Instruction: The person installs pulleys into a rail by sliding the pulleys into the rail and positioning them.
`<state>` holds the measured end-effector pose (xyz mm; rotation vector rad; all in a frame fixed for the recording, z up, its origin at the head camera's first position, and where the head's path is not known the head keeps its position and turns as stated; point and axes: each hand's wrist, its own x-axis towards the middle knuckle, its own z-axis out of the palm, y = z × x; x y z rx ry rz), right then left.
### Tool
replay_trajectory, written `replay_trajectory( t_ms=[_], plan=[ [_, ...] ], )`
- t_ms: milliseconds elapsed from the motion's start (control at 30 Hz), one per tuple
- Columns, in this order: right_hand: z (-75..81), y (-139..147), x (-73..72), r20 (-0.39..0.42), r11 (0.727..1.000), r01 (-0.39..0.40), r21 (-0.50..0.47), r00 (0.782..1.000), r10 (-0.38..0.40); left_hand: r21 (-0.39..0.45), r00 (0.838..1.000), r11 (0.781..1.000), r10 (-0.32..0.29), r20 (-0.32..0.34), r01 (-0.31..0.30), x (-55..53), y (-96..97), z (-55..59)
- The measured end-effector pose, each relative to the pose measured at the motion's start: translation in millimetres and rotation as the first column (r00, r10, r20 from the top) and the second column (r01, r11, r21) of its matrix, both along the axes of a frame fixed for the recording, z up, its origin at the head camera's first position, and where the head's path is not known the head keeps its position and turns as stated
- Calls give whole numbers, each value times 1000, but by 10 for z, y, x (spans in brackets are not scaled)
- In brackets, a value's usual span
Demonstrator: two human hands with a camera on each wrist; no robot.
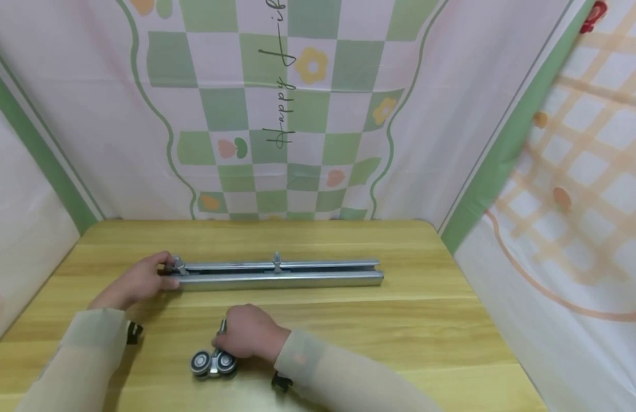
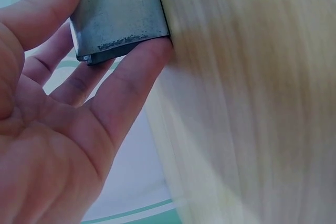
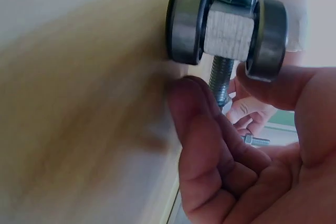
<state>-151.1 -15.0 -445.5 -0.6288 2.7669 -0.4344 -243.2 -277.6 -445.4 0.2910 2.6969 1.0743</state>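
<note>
A silvery metal rail [image 1: 297, 280] with a slot along its top lies across the table. My left hand [image 1: 138, 281] grips its left end. In the left wrist view, thumb and fingers are around the rail's end [image 2: 121, 14]. One bolt [image 1: 179, 265] rises from the slot beside that hand, and another bolt [image 1: 277, 262] stands near the rail's middle. My right hand [image 1: 251, 332] pinches the threaded stem of a roller trolley [image 1: 213, 366] in front of the rail. The right wrist view shows the trolley's wheels [image 3: 189, 24] on both sides of a metal block, with the stem [image 3: 220, 74] between finger and thumb.
The wooden table [image 1: 426, 326] has rounded far corners. Behind it hangs a checked cloth [image 1: 266, 109], with more cloth at the left and right sides [image 1: 570, 229]. Dark straps show at both cuffs.
</note>
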Motion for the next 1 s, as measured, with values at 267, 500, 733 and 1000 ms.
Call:
replay_trajectory(
  t_ms=[267, 500, 733, 1000],
  plan=[
    [21, -81, -18, 31, 999, 49, -23, 998, -48, -6, 999, 1000, -13, -30, 12, 13, 6, 28],
    [-25, -96, -30, 42, 998, 63, -29, 997, -62, -18, 1000, 1000, -2, -16, 2, -1, 3, 8],
    [-35, -73, -39, 47, 997, 68, -41, 997, -67, -24, 1000, 1000, 0, -22, 0, -22, -5, 6],
    [4, 96, -39, 59, 997, 63, -50, 996, -60, -29, 1000, 1000, -6, -30, 5, -19, -14, -7]
  ],
)
